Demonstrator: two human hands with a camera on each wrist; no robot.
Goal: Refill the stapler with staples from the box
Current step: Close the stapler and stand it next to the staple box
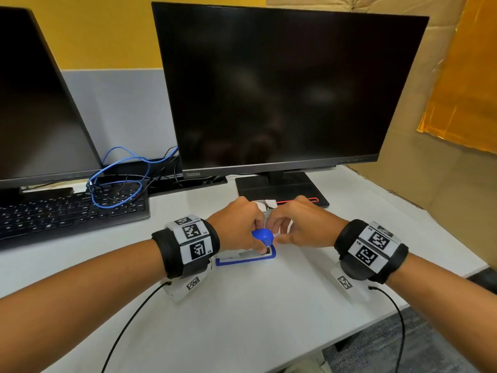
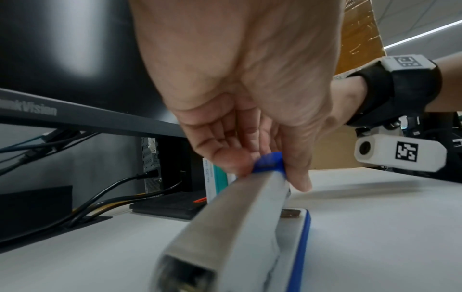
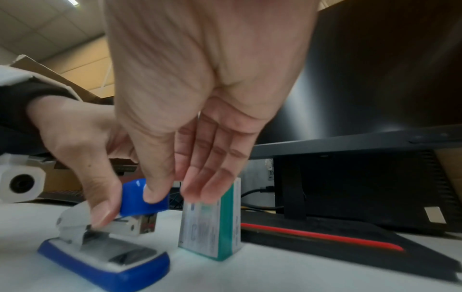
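The stapler [image 1: 246, 258], with a blue base and a blue cap [image 1: 263, 236], lies on the white desk [image 1: 269, 313] between my hands. My left hand [image 1: 255, 232] pinches its front end, fingers on one side and thumb on the other [image 2: 250, 138]. In the right wrist view my left thumb sits on the metal magazine [image 3: 127, 227]. My right hand [image 1: 278, 232] touches the cap [image 3: 140, 205] with its thumb, while its other fingers [image 3: 207, 177] hang loosely straight over the staple box [image 3: 212, 227]. The white and green box [image 1: 265, 204] stands upright just behind the stapler.
A black monitor [image 1: 290, 84] stands right behind the box, its base [image 1: 279, 187] with a red stripe almost touching it. A keyboard [image 1: 67, 211], a second monitor [image 1: 35, 103] and a blue cable [image 1: 115, 181] are at the left. The desk's edge [image 1: 403, 305] runs at the lower right.
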